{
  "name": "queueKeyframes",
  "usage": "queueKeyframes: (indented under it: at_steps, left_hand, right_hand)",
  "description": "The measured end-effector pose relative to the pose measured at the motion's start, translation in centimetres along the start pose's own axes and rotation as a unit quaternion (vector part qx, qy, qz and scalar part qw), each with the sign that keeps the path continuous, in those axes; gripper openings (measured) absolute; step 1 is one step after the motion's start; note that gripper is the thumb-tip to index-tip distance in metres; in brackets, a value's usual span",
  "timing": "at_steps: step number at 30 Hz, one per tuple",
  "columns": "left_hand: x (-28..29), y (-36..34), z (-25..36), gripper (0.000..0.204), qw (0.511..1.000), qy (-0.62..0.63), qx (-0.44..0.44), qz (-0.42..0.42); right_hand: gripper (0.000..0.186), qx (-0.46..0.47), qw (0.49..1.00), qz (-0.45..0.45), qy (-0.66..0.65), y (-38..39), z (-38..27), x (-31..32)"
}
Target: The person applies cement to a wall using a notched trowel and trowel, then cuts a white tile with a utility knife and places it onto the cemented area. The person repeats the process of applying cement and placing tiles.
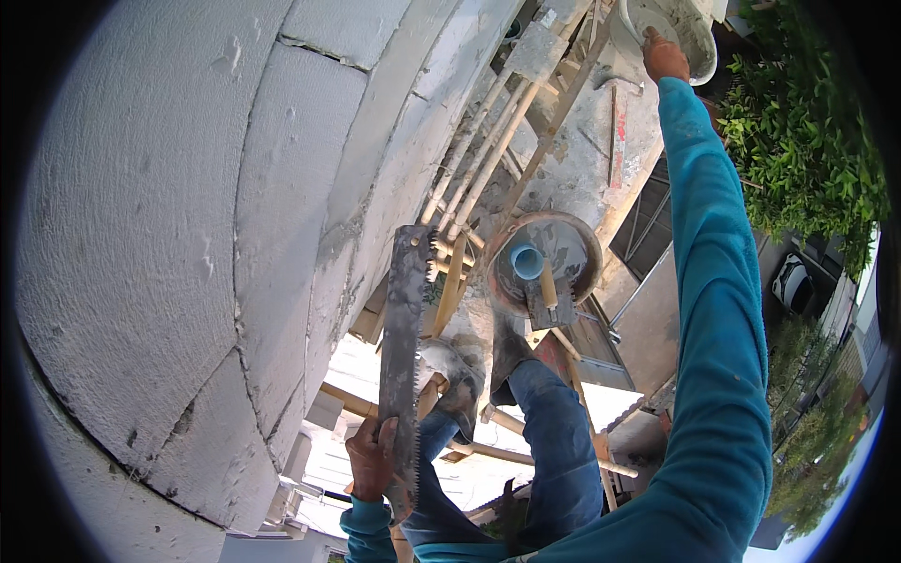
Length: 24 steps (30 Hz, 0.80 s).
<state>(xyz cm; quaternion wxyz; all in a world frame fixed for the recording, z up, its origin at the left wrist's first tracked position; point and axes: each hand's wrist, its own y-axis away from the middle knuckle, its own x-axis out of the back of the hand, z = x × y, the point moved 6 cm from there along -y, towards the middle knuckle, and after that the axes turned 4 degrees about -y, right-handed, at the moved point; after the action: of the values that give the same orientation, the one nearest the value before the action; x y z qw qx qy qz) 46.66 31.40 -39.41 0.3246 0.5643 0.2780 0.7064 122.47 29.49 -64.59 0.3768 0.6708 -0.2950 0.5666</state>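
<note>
head view: our left hand [373, 460] is wrapped around the lower end of the long, grey-smeared steel saw [405, 319], which stands almost lengthwise in front of the pale grey block wall [169, 188], its toothed edge turned away from those blocks. our right hand [666, 59] reaches out to the whitish, mortar-caked round tub [706, 38]; we cannot tell whether its fingers close on the rim or on something inside. to manage this stretch well, we would hold the saw firmly near its end, teeth clear of our blue-jeaned legs [561, 432], and lean no further than our footing allows. the brown-rimmed round bucket [593, 249], with its light blue plastic cup [526, 262] and wooden-handled trowel [549, 284], sits between our boots and that tub, so we should swing neither arm low across it. a tight wrist would help, since the broad blade could tip.
</note>
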Motion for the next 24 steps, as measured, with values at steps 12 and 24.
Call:
queueKeyframes:
  at_steps: [12,24]
  left_hand:
    - [0.7,0.6,2.2,0.031,0.999,0.012,-0.049,-0.008]
    - [1.1,1.0,2.9,0.032,0.998,-0.002,-0.055,0.007]
  right_hand:
    - [0.033,-0.188,0.668,0.306,-0.652,14.0,14.1,7.8]
    - [0.070,-0.417,0.519,0.130,-0.735,18.5,6.4,-9.1]
